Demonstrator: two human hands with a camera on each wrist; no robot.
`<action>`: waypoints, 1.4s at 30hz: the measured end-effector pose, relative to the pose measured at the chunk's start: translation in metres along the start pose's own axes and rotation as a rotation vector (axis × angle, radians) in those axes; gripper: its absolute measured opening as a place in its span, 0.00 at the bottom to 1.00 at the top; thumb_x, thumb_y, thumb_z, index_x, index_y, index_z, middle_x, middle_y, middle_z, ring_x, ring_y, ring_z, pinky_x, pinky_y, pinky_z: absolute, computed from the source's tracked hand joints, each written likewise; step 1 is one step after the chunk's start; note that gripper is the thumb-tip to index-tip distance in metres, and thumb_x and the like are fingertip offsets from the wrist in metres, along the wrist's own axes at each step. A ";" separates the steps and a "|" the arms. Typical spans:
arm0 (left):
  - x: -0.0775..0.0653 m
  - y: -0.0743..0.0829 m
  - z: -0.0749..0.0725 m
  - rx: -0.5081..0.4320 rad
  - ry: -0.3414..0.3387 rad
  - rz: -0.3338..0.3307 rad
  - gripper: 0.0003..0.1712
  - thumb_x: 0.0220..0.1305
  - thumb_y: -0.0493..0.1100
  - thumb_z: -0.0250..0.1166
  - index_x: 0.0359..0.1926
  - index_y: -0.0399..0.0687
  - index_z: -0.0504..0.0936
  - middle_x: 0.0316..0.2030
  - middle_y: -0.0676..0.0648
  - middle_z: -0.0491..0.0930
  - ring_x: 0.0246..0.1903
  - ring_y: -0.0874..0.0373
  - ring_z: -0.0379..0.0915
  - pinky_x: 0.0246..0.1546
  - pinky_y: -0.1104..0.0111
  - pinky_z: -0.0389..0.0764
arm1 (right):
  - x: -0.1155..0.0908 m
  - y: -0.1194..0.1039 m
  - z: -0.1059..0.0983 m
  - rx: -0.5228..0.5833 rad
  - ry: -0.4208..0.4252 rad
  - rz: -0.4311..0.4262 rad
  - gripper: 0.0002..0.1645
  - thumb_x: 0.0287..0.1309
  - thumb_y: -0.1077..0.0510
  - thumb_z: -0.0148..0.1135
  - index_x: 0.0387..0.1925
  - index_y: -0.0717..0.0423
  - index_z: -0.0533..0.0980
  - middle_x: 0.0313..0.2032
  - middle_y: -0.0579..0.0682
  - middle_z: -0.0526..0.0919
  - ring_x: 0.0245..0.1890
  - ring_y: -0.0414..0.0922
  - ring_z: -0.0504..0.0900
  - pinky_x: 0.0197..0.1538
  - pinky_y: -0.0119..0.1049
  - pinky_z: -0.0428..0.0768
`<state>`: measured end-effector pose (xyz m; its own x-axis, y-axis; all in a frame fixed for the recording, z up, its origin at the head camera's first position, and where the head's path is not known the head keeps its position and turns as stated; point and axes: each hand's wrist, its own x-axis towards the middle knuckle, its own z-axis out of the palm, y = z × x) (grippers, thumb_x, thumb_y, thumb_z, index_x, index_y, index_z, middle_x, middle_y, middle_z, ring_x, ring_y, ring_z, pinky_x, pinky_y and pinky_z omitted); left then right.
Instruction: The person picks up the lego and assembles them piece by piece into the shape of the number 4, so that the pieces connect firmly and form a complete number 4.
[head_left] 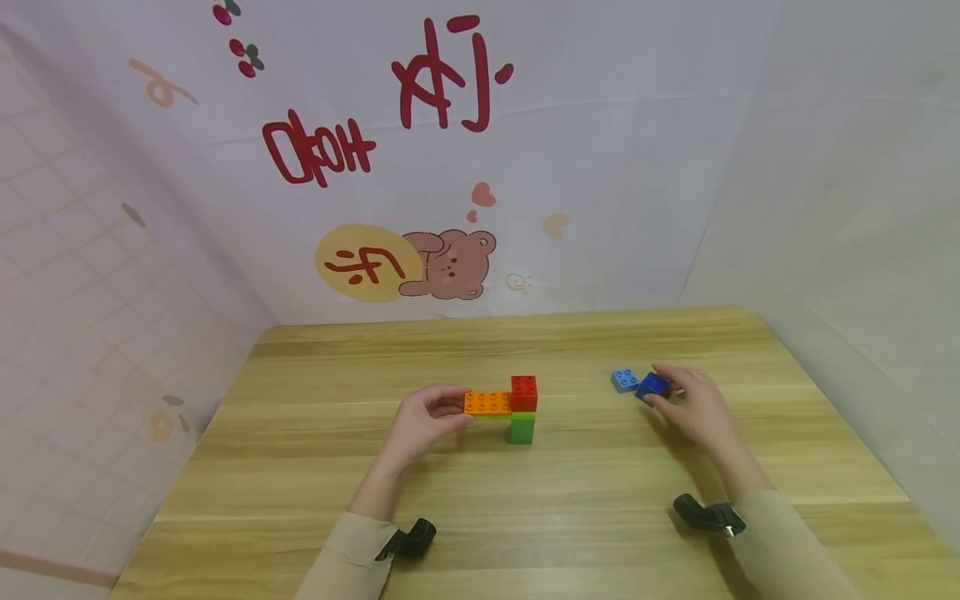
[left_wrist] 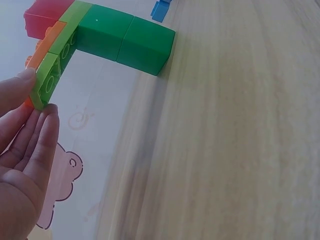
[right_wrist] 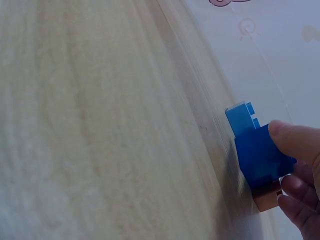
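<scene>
My left hand point(head_left: 429, 421) pinches the free end of a toy building-brick assembly. In it, an orange brick point(head_left: 486, 404) lies over a lime-green plate point(left_wrist: 48, 77), overhanging to the left. A red brick point(head_left: 523, 393) sits on top at the right end, above two stacked green bricks point(left_wrist: 125, 37) that form a column. At the right, my right hand point(head_left: 693, 404) holds a dark blue brick point(right_wrist: 261, 155) between thumb and fingers. Right by it is a light blue brick point(head_left: 624, 381). The right wrist view also shows a brown brick point(right_wrist: 267, 196) below the dark blue one, hidden from the head view.
Everything is on a wood-grain table point(head_left: 585, 517). Behind it hangs a white cloth point(head_left: 622, 167) with red lettering and a printed bear, and pale cloth continues along both sides. Dark wrist straps point(head_left: 415, 540) with protruding mounts are on both forearms.
</scene>
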<state>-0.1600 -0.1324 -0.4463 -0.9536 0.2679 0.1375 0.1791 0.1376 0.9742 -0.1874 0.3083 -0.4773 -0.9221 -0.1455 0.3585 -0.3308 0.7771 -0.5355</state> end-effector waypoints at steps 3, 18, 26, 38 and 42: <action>0.001 0.000 0.001 -0.001 -0.002 0.003 0.23 0.57 0.29 0.72 0.55 0.30 0.80 0.48 0.34 0.81 0.46 0.42 0.80 0.48 0.68 0.81 | -0.001 -0.001 -0.001 -0.008 0.008 0.001 0.29 0.53 0.65 0.73 0.56 0.68 0.76 0.47 0.69 0.80 0.43 0.63 0.78 0.46 0.60 0.76; 0.000 0.002 0.001 0.003 0.024 -0.019 0.22 0.56 0.29 0.72 0.53 0.33 0.82 0.47 0.37 0.81 0.46 0.44 0.80 0.47 0.67 0.82 | 0.002 -0.028 -0.006 0.044 0.030 -0.059 0.23 0.56 0.65 0.72 0.54 0.64 0.80 0.46 0.61 0.81 0.41 0.54 0.79 0.41 0.52 0.78; -0.001 0.007 0.002 0.003 0.013 -0.019 0.22 0.56 0.29 0.72 0.54 0.33 0.82 0.47 0.38 0.81 0.46 0.44 0.80 0.47 0.69 0.82 | 0.010 -0.055 -0.006 0.164 0.016 -0.116 0.23 0.56 0.67 0.71 0.54 0.64 0.79 0.47 0.61 0.80 0.45 0.58 0.81 0.47 0.52 0.82; 0.001 0.000 0.001 0.005 0.017 -0.002 0.22 0.56 0.30 0.72 0.53 0.32 0.82 0.48 0.38 0.81 0.44 0.47 0.81 0.46 0.68 0.82 | 0.028 -0.112 -0.004 0.169 0.048 -0.311 0.26 0.50 0.67 0.75 0.54 0.60 0.81 0.47 0.53 0.82 0.44 0.51 0.82 0.45 0.48 0.82; 0.001 0.001 0.001 0.009 0.015 -0.011 0.22 0.56 0.30 0.72 0.53 0.33 0.82 0.47 0.39 0.81 0.43 0.48 0.81 0.45 0.68 0.82 | 0.033 -0.131 -0.005 0.213 0.030 -0.379 0.27 0.49 0.68 0.75 0.54 0.59 0.81 0.49 0.51 0.82 0.44 0.48 0.82 0.47 0.42 0.80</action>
<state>-0.1605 -0.1309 -0.4458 -0.9590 0.2521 0.1292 0.1704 0.1489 0.9741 -0.1735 0.2046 -0.3914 -0.7222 -0.3756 0.5809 -0.6818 0.5280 -0.5064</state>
